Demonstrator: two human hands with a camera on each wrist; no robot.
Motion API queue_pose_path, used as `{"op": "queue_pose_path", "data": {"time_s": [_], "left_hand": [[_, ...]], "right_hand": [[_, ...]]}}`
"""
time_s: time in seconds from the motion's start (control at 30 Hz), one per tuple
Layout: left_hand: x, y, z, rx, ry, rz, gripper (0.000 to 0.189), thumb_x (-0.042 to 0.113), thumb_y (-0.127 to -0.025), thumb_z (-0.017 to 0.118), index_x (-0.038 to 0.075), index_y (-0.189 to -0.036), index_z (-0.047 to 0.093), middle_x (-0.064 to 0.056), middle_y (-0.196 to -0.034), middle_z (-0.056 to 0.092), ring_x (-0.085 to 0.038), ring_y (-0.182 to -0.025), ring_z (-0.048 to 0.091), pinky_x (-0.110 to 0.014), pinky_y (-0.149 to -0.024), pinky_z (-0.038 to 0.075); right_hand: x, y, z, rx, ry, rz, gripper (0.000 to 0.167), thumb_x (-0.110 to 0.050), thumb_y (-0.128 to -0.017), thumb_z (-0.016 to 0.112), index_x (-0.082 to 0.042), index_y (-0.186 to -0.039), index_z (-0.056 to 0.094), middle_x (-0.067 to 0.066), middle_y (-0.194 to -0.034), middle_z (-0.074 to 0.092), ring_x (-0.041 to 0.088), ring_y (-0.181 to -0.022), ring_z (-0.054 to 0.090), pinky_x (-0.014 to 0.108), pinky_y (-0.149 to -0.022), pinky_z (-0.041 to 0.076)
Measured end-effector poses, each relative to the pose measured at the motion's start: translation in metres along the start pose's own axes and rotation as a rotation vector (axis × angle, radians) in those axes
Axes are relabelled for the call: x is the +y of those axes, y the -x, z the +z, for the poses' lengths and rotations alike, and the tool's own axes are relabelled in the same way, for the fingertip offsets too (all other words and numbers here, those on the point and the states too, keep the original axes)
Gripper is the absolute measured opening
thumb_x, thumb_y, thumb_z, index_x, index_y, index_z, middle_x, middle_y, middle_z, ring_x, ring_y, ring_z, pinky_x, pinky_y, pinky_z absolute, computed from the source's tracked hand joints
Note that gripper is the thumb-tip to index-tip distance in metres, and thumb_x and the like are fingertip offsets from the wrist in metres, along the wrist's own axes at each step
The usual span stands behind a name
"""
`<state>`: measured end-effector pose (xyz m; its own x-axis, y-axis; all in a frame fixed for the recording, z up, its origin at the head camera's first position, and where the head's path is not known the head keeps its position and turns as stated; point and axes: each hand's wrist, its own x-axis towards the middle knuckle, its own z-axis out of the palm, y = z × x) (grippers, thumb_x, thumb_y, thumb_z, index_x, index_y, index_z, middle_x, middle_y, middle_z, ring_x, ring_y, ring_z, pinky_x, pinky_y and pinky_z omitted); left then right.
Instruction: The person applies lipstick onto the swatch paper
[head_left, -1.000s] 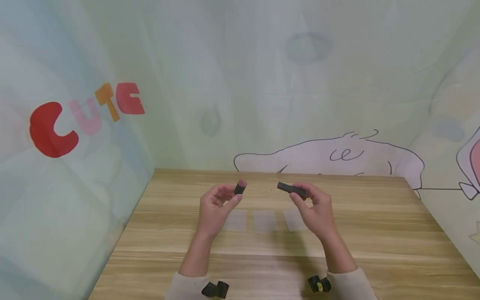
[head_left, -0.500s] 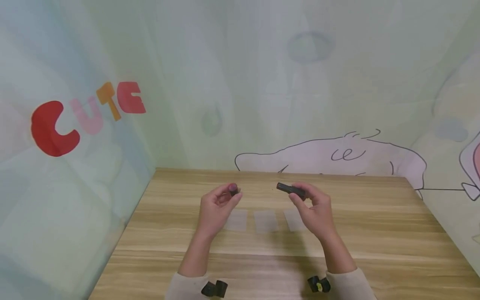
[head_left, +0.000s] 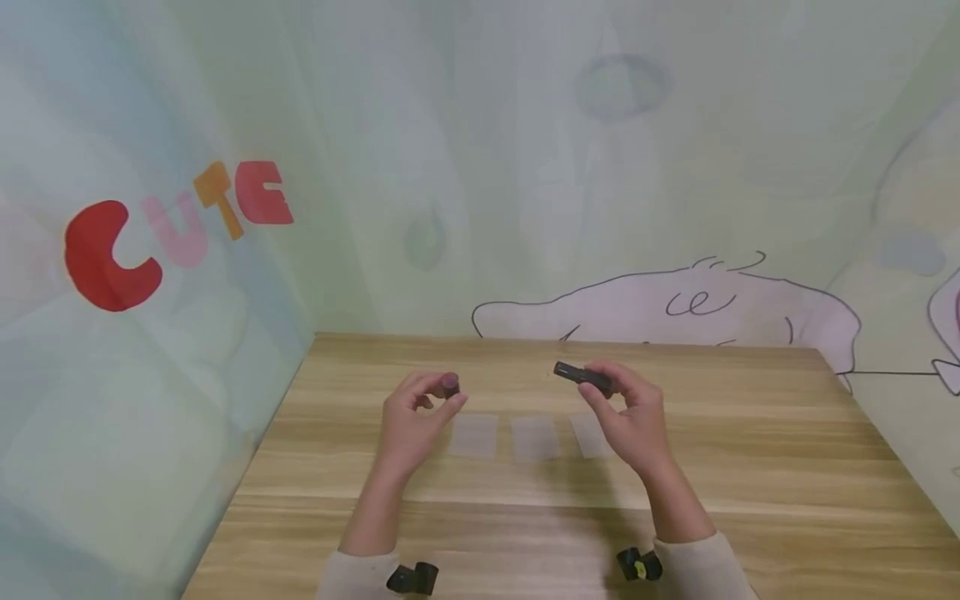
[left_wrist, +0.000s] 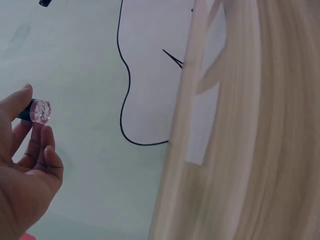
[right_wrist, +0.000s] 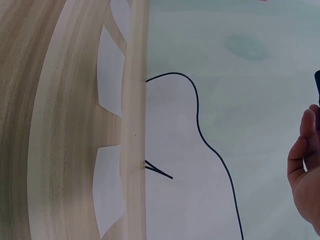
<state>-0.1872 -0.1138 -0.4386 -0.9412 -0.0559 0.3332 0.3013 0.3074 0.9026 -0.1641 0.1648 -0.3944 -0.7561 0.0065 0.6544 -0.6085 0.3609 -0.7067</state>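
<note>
My left hand (head_left: 408,427) pinches a short dark lipstick cap (head_left: 451,385) between thumb and fingers, raised over the table. Its clear, faceted, pinkish end (left_wrist: 43,111) shows in the left wrist view. Across from it, my right hand (head_left: 637,415) holds a slim black lipstick tube (head_left: 582,377) by one end, its other end pointing left. A gap separates the tube from the cap. Only a dark sliver of the tube (right_wrist: 318,84) enters the right wrist view, at the right edge beside the fingers.
Three pale square paper pieces lie in a row on the wood-grain table (head_left: 525,521): a left one (head_left: 474,436), a middle one (head_left: 535,439) and a right one (head_left: 588,435), partly covered by my right hand. A printed fabric backdrop (head_left: 450,167) stands behind the table.
My left hand has shifted left with the cap, widening the gap to the tube. The cap has turned so its end faces the head camera more. My right hand stays nearly still.
</note>
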Motion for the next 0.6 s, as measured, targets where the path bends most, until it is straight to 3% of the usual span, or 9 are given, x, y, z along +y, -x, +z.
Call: {"op": "queue_pose_path", "data": {"time_s": [0.17, 0.6], "left_hand": [[-0.013, 0.004, -0.01, 0.001, -0.002, -0.018, 0.024, 0.014, -0.085, 0.083, 0.011, -0.107, 0.075, 0.001, -0.103, 0.07, -0.013, -0.094, 0.063, -0.028, -0.081, 0.048], [-0.041, 0.011, -0.032, -0.031, -0.151, -0.105, 0.024, 0.013, -0.085, 0.083, 0.009, -0.106, 0.074, -0.001, -0.101, 0.071, -0.017, -0.094, 0.065, -0.031, -0.082, 0.049]], "right_hand": [[0.002, 0.0, 0.001, 0.002, 0.005, -0.011, 0.018, 0.018, -0.081, 0.073, 0.011, -0.097, 0.068, 0.02, -0.083, 0.07, 0.006, -0.069, 0.057, 0.014, -0.068, 0.046], [0.011, 0.002, 0.003, 0.003, 0.01, -0.043, 0.019, 0.019, -0.08, 0.072, 0.013, -0.096, 0.067, 0.023, -0.082, 0.068, 0.007, -0.069, 0.057, 0.014, -0.068, 0.046]]}}
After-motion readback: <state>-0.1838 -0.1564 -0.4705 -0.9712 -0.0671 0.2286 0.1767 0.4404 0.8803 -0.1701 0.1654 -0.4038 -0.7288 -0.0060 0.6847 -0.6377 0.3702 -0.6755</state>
